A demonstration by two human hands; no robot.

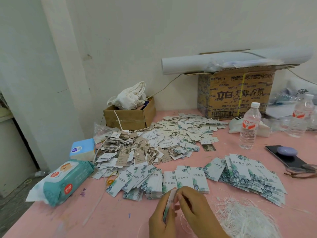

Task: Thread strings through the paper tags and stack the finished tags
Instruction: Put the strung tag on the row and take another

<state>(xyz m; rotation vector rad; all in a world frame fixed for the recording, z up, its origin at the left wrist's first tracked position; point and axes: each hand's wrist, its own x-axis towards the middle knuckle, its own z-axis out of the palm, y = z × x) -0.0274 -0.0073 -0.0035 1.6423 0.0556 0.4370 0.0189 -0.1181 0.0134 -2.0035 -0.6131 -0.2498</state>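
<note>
Tags lie in three loose heaps on my pink table (120, 220): unstrung leaf-print tags (248, 177) fanned before me, a strung pile (137, 152) behind, a bundle of white strings (243, 219) at my right. Two water bottles (249, 126) stand beyond. My left hand (160, 219) and right hand (192, 208) pinch one tag (169, 203), edge-on, long axis upright

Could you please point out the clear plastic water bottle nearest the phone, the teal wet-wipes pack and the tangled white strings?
Clear plastic water bottle (249, 127): head view, label.
Teal wet-wipes pack (66, 182): head view, top face.
Tangled white strings (243, 219): head view, heap's middle.
</note>
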